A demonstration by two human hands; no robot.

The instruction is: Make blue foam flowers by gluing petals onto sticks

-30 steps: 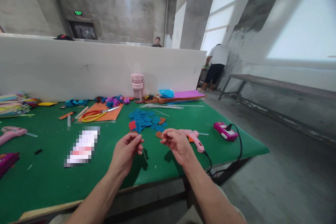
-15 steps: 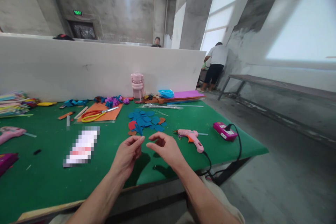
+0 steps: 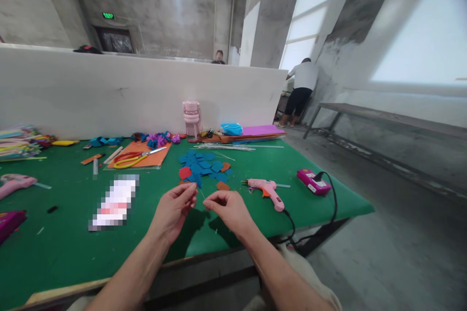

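My left hand (image 3: pixel 175 209) is closed in a pinch at the lower end of a small blue paper piece (image 3: pixel 197 180), which points up and away from the fingertips. From there a thin wire-like strand (image 3: pixel 202 194) slants down to my right hand (image 3: pixel 229 206), whose thumb and forefinger are pinched on its end. Just beyond both hands lies a loose pile of blue paper pieces (image 3: pixel 206 164), with a red piece (image 3: pixel 185 173) and a few brown pieces (image 3: pixel 223 185) among it. The tip of the blue piece overlaps the pile in view.
A pink glue gun (image 3: pixel 268 190) lies right of my hands, its cable running off the table edge. Beyond it sits a purple power box (image 3: pixel 313 182). Scissors (image 3: pixel 136 158) rest on orange sheets at left. Thin wires (image 3: pixel 233 147) and a pink bottle (image 3: pixel 191 119) are behind the pile.
My right hand's fingers have come together on the thin strand; they were apart before. It has drawn slightly lower, uncovering a brown piece. My left hand keeps its pinch.
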